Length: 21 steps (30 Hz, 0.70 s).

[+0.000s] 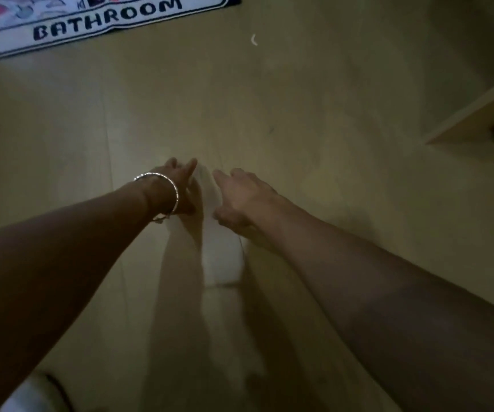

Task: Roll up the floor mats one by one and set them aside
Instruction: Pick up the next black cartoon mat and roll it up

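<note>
Dim light, some blur. Pale whitish rolled mat (222, 257) sits between the two hands, its long body running back from the grip toward the person and its near end square-cut. Whether it rests on the pale wood-look floor (329, 120) or is just lifted off it, cannot tell.

Left hand (180, 188), silver bangle (172, 185) at the wrist, lies against the roll's left flank with its fingers looking straight: pressing, not wrapped. Right hand (241, 196) is on the opposite flank, thumb and fingers bent round the roll, so it has real hold.

Far beyond the grip, up and to the left, a dark-bordered white pile mat lettered BATHROOM (100, 28) lies flat, unrolled. Beyond the grip and slightly right is a small white scrap (253, 40). Well off to the right of the grip is a light wooden furniture edge (474, 114).

Judgement: one mat rolled and being set aside, at least one left to do.

To do it well:
- squeeze evenly from both sides so the coil does not slacken
- put it down with the loose outer flap underneath
- park it clear of the flat mat's rolling path
- let go only once it sits without unwinding
</note>
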Each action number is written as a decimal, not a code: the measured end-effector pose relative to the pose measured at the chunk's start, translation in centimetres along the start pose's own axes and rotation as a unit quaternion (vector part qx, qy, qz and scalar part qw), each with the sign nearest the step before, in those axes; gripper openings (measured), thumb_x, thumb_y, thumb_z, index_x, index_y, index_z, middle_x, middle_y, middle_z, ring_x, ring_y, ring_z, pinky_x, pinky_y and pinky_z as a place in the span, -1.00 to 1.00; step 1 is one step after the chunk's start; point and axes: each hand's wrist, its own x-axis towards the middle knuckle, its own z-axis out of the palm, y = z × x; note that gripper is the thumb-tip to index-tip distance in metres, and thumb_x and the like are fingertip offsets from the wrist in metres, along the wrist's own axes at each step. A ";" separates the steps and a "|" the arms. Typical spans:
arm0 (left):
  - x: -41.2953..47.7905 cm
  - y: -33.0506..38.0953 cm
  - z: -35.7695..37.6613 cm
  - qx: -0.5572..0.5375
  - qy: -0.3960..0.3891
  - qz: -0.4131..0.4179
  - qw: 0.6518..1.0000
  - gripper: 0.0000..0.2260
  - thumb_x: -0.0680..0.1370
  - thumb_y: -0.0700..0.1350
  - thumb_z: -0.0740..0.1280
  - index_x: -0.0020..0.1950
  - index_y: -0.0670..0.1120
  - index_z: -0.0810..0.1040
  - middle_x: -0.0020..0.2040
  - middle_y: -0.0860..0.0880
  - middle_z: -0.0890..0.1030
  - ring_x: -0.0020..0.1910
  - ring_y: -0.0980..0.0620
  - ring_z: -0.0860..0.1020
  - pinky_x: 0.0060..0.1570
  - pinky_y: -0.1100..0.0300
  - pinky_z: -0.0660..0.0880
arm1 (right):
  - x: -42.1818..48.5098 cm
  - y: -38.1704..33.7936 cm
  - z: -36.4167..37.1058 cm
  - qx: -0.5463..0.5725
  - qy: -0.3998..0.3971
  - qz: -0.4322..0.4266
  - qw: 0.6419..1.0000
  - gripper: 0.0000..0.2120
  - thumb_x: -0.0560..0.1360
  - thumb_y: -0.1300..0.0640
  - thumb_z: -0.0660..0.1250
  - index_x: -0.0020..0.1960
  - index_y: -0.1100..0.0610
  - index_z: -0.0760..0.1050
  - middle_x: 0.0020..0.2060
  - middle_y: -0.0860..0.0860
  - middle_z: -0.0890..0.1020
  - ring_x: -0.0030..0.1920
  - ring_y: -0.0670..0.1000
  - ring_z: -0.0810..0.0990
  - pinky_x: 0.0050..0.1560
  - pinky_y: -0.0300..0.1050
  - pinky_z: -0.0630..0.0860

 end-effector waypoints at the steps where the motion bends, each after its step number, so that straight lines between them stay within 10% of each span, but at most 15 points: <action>1: 1.1 -1.2 -0.1 -0.005 -0.004 -0.008 1.000 -0.13 0.43 0.01 0.45 0.55 0.02 -0.06 0.48 -0.16 0.15 0.39 -0.21 0.29 0.28 0.03 0.35 | 1.0 -0.6 0.4 -0.001 -0.016 0.017 1.000 -0.41 0.53 0.03 0.28 0.48 0.03 0.14 0.35 0.13 0.32 0.34 0.20 0.31 0.22 0.08 0.36; 8: 8.4 -6.1 -2.2 -0.018 -0.045 -0.067 0.997 0.24 0.14 0.19 0.60 0.36 0.33 -0.39 0.50 -0.16 -0.29 0.46 -0.38 -0.07 0.40 -0.21 0.15 | 5.5 -2.9 2.3 -0.024 -0.118 0.137 0.983 -0.41 0.55 0.01 0.16 0.52 0.05 0.05 0.49 0.21 0.13 0.48 0.25 0.10 0.42 0.15 0.17; 13: 11.3 -8.4 -4.3 -0.076 -0.047 -0.032 0.995 -0.02 0.36 0.08 0.51 0.47 0.32 -0.19 0.51 -0.21 -0.22 0.44 -0.46 -0.09 0.29 -0.25 0.32 | 6.4 -4.9 -1.3 0.023 -0.172 0.210 0.962 -0.35 0.55 -0.02 0.21 0.55 0.00 0.00 0.49 0.11 0.21 0.44 0.19 0.26 0.38 0.10 0.30; 17: 12.0 -8.6 -4.1 -0.280 -0.023 -0.074 0.957 -0.16 0.48 0.28 0.25 0.55 -0.09 -0.09 0.53 -0.27 -0.06 0.49 -0.32 -0.06 0.44 -0.20 -0.03 | 7.7 -7.7 -4.3 -0.001 -0.234 0.229 0.945 -0.28 0.55 -0.08 0.22 0.56 0.05 -0.08 0.47 0.14 0.27 0.42 0.18 0.32 0.36 -0.01 0.31; 21: 13.0 -9.1 -4.2 -0.348 -0.069 -0.116 0.928 -0.12 0.44 0.41 0.15 0.55 0.03 -0.20 0.55 -0.19 -0.14 0.50 -0.23 -0.20 0.43 -0.12 0.00 | 9.1 -11.7 -8.3 -0.051 -0.207 0.184 0.960 -0.35 0.58 -0.06 0.18 0.55 0.09 -0.02 0.47 0.13 0.26 0.43 0.16 0.30 0.35 -0.02 0.28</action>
